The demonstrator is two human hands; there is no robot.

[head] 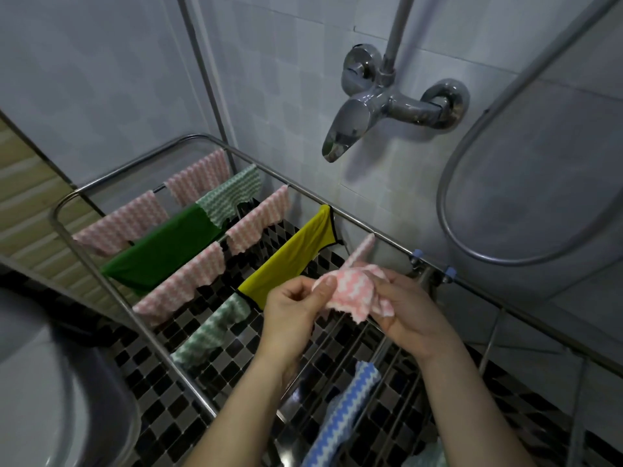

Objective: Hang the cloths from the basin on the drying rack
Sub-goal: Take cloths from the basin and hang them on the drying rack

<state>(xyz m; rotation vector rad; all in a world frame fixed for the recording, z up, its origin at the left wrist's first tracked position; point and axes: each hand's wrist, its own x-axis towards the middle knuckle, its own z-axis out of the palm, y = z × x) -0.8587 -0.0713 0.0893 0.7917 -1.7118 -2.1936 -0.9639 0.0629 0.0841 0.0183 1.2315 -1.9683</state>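
Both my hands hold a crumpled pink-and-white cloth (350,291) above the metal drying rack (381,235). My left hand (296,308) pinches its left edge; my right hand (404,308) grips its right side. Several cloths hang on the rack's rails: pink-and-white ones (182,284), a dark green one (168,244), a yellow one (290,261), green-and-white ones (212,328) and a blue-and-white one (347,406) under my forearms. A grey basin (67,382) sits at the lower left, its inside hidden.
A chrome tap (371,109) juts from the tiled wall above the rack, with a looped shower hose (478,183) to the right. Black-and-white mosaic floor (168,399) lies under the rack. Bare rails (387,358) run below my hands.
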